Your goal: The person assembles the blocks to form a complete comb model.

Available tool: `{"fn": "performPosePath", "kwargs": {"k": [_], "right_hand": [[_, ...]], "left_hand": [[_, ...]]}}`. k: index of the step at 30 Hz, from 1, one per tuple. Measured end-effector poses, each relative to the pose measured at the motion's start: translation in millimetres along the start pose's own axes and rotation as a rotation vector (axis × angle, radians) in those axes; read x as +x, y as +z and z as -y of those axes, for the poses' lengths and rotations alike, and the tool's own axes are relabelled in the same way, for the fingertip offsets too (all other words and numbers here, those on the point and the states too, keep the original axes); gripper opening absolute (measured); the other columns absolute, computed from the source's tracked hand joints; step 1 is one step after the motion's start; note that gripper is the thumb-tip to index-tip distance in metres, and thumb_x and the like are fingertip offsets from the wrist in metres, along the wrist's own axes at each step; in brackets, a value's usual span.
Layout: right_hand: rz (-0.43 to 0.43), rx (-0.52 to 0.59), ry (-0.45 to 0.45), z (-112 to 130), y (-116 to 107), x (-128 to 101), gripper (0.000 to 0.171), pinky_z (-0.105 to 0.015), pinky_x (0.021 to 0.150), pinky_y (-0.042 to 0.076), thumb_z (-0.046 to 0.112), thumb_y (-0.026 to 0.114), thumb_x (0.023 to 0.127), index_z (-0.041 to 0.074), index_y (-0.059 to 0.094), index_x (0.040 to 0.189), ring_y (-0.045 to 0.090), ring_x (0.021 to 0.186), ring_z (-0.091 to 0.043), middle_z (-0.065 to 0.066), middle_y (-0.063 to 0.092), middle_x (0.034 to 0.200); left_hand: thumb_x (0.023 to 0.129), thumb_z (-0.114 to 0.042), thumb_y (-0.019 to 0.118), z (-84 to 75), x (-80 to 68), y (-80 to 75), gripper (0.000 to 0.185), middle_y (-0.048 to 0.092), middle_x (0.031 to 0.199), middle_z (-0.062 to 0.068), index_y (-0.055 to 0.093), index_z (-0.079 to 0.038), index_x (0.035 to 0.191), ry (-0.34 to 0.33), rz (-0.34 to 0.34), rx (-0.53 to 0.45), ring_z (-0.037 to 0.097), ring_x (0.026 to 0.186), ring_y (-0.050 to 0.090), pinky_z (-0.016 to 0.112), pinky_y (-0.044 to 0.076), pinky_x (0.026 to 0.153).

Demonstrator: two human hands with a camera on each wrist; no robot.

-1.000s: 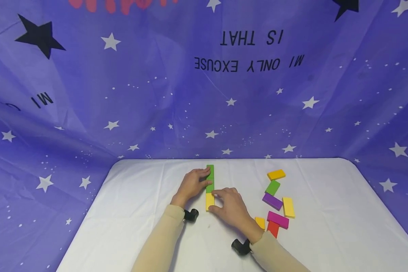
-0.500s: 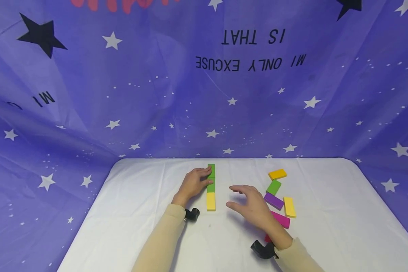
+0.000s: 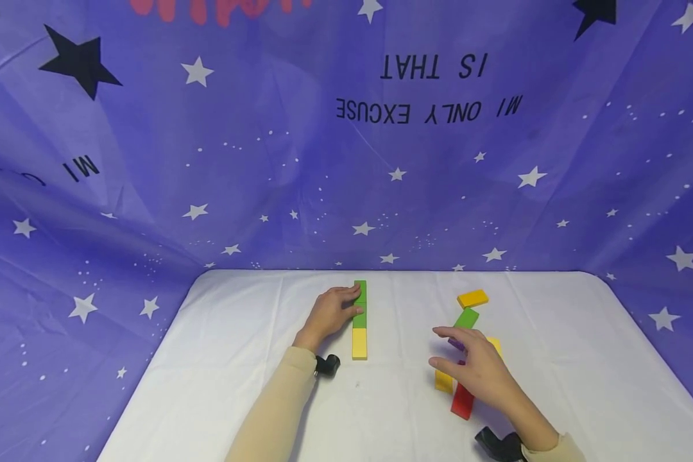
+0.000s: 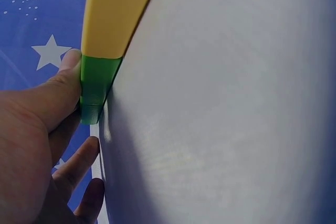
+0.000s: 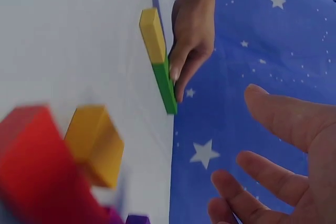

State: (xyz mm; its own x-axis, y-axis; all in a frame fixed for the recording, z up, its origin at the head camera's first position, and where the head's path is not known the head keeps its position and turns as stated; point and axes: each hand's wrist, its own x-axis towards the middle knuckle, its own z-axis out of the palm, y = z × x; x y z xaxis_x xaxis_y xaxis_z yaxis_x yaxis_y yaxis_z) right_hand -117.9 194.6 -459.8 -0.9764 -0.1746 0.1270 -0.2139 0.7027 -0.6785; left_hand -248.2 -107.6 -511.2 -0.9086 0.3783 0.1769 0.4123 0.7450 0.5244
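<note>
Two green blocks (image 3: 362, 320) and a yellow block (image 3: 359, 344) lie end to end in a straight row on the white table. From the left, my left hand (image 3: 326, 314) rests its thumb and fingertips on the green blocks. In the left wrist view the thumb lies along the green side (image 4: 100, 77), just past the yellow block (image 4: 113, 19). My right hand (image 3: 485, 369) hovers over the loose blocks, thumb and fingers spread and holding nothing. Beneath or beside it are a red block (image 3: 462, 401) and an orange block (image 3: 443, 381); the magenta block is mostly hidden.
Further back on the right lie another orange block (image 3: 473, 299) and a loose green block (image 3: 466, 319). A purple block (image 3: 455, 344) and a second yellow block (image 3: 495, 344) show only partly behind the right hand. A purple starry cloth (image 3: 346, 192) hangs behind the table.
My right hand has let go of the yellow block in the row and moved right, over the loose blocks. My left hand stays on the green blocks.
</note>
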Motion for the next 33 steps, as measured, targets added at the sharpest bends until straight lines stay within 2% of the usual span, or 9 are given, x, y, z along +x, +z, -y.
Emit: {"fn": "performPosePath", "kwargs": {"k": [8,15,19,24,29,33], "right_hand": [[-0.003,-0.052,0.000,-17.3,-9.6,-14.9,0.055,-0.045,0.084,0.046,0.046,0.077,0.071,0.022,0.062,0.119,0.050,0.107,-0.020,0.004,0.061,0.116],[0.066,-0.058,0.051,-24.5,-7.9,-25.1,0.056,-0.055,0.094,0.040,0.037,0.080,0.071,0.022,0.061,0.122,0.046,0.117,-0.026,0.003,0.059,0.118],[0.063,-0.094,0.036,-27.2,-3.2,-28.8,0.055,-0.050,0.094,0.043,0.032,0.081,0.070,0.022,0.062,0.120,0.046,0.114,-0.021,0.006,0.059,0.117],[0.027,-0.190,-0.013,-28.4,4.4,-31.3,0.053,-0.041,0.089,0.047,0.032,0.083,0.066,0.021,0.064,0.115,0.048,0.106,-0.014,0.008,0.060,0.111],[-0.002,-0.246,-0.095,-26.9,11.8,-32.4,0.047,-0.038,0.084,0.047,0.029,0.085,0.063,0.019,0.068,0.106,0.049,0.099,-0.011,0.011,0.063,0.102],[0.011,-0.281,-0.127,-25.2,16.3,-32.4,0.039,-0.037,0.084,0.045,0.027,0.085,0.063,0.020,0.071,0.099,0.048,0.096,-0.010,0.013,0.064,0.097]], "left_hand": [[0.083,-0.034,0.068,-0.3,-0.4,-0.5,0.049,0.049,0.136,-0.005,0.058,-0.012,0.126,0.018,-0.014,0.000,0.022,0.124,0.046,0.044,0.033,0.105],[0.084,-0.034,0.067,0.5,-0.4,0.0,0.049,0.049,0.136,-0.006,0.058,-0.012,0.126,0.013,-0.008,0.002,0.023,0.124,0.045,0.043,0.033,0.106],[0.084,-0.033,0.068,-0.4,-0.1,-0.2,0.048,0.049,0.136,-0.006,0.058,-0.012,0.126,0.011,-0.003,-0.007,0.024,0.125,0.045,0.043,0.032,0.106],[0.084,-0.032,0.067,-1.0,0.6,-0.8,0.048,0.049,0.136,-0.005,0.058,-0.011,0.126,0.014,-0.004,-0.008,0.023,0.125,0.045,0.043,0.032,0.106],[0.084,-0.031,0.068,-0.4,0.5,-0.7,0.048,0.049,0.136,-0.004,0.057,-0.011,0.126,0.005,-0.005,-0.020,0.025,0.125,0.045,0.044,0.031,0.106],[0.084,-0.033,0.067,0.3,-0.1,0.1,0.049,0.048,0.137,-0.006,0.057,-0.012,0.127,0.000,0.002,-0.011,0.024,0.126,0.044,0.045,0.031,0.106]]}}
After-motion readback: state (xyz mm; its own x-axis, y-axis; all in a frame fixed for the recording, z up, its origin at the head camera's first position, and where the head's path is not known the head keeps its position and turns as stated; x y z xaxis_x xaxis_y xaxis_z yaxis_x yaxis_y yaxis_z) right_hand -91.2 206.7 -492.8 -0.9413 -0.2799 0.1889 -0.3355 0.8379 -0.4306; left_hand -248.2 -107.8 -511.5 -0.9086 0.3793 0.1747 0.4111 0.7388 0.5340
